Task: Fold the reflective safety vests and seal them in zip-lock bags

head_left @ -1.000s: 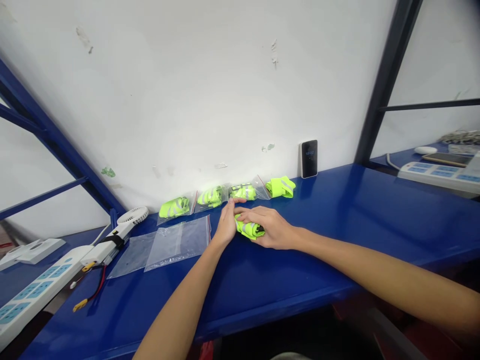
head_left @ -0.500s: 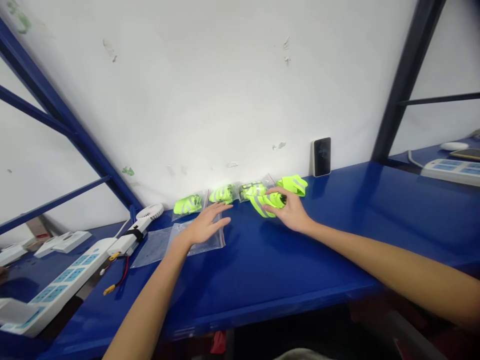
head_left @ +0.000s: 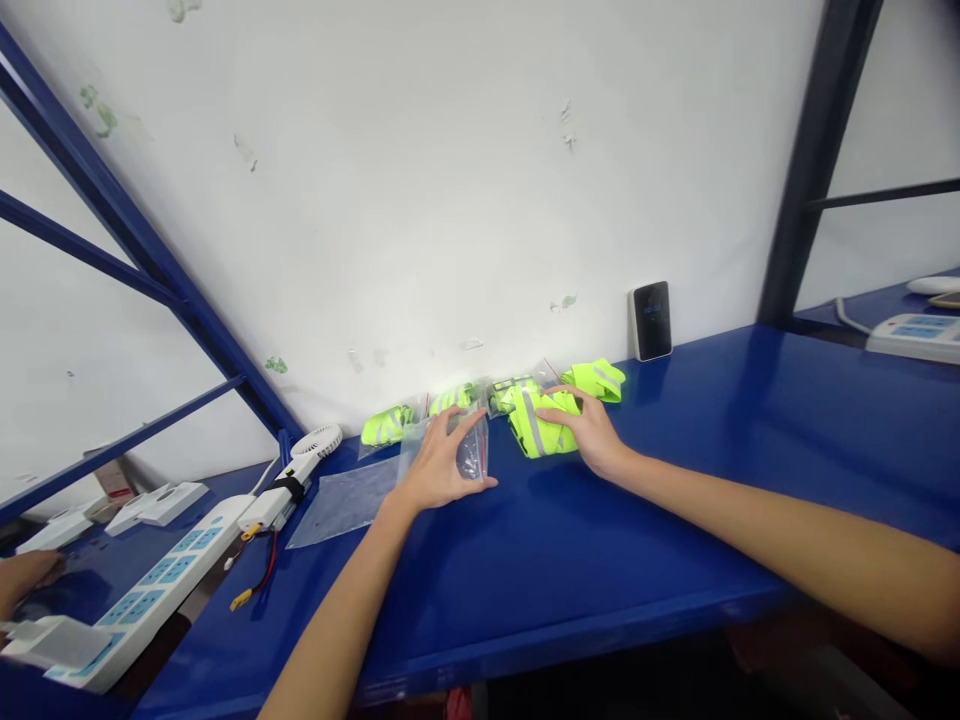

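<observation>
My left hand (head_left: pixel 433 468) grips a clear zip bag (head_left: pixel 472 456), thumb and fingers spread along its edge, with the red-striped end facing right. My right hand (head_left: pixel 598 436) pinches a folded neon-yellow reflective belt (head_left: pixel 534 425) with a silver stripe, just right of the bag and apart from it. A flat clear bag (head_left: pixel 341 503) lies left of my left hand. Behind my hands, along the wall, are bagged neon bundles (head_left: pixel 387 426) and a loose folded neon piece (head_left: pixel 598 380) on the right.
On the left of the blue table (head_left: pixel 555 560) are a white power strip (head_left: pixel 176 570), a small white fan (head_left: pixel 319 440) and a cable with yellow connectors (head_left: pixel 262 575). A black-fronted device (head_left: pixel 652 320) leans on the wall. Another person's hand (head_left: pixel 26 578) shows at far left.
My left hand has moved right and taken hold of the upper clear bag, lifting its striped end. My right hand has turned the neon belt so that its striped face shows.
</observation>
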